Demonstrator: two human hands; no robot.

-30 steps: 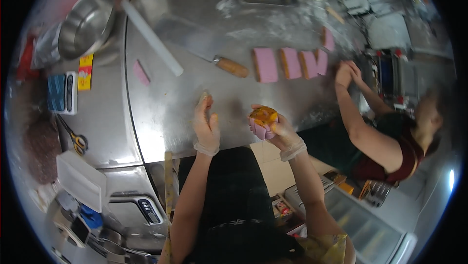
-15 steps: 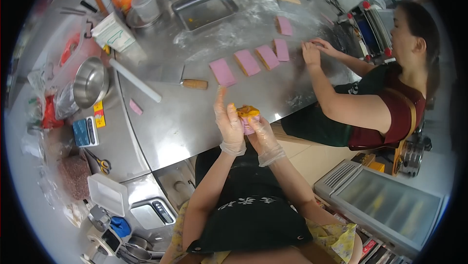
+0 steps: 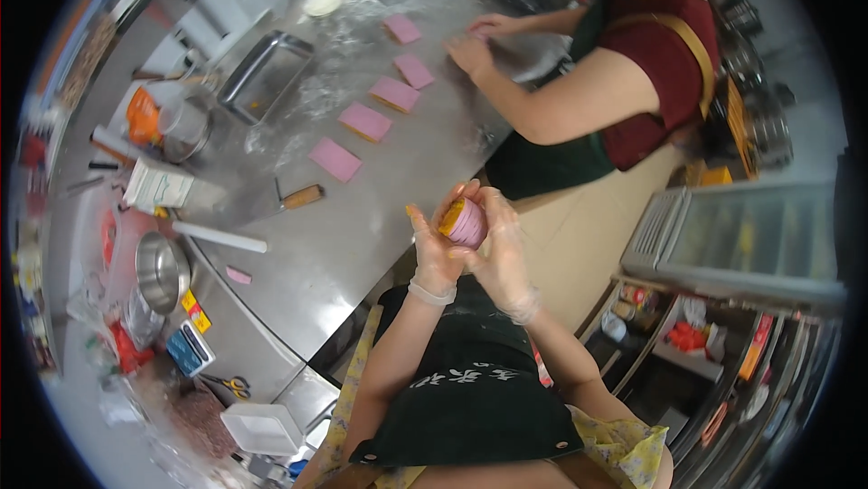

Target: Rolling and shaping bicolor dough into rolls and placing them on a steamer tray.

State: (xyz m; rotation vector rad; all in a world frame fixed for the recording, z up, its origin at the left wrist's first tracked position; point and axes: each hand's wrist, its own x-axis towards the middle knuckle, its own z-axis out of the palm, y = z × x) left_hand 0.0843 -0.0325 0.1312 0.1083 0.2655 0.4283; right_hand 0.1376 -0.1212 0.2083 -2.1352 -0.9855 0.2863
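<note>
Left hand (image 3: 437, 258) and right hand (image 3: 504, 268) grip pink dough (image 3: 470, 225) around yellow filling (image 3: 450, 216); a metal tray (image 3: 273, 73) holds an orange scrap (image 3: 255, 105).

A stainless-steel worktable (image 3: 307, 263), whitened with powder across its far part, carries five pink-topped slabs (image 3: 364, 122) in a loose line running away toward the far side. Left of the nearest lies a wooden-handled blade (image 3: 302, 197), then a white rod (image 3: 220, 237) and a pink scrap (image 3: 239, 276) (a mere sliver). A rectangular metal tray (image 3: 271, 82) sits far left.
</note>
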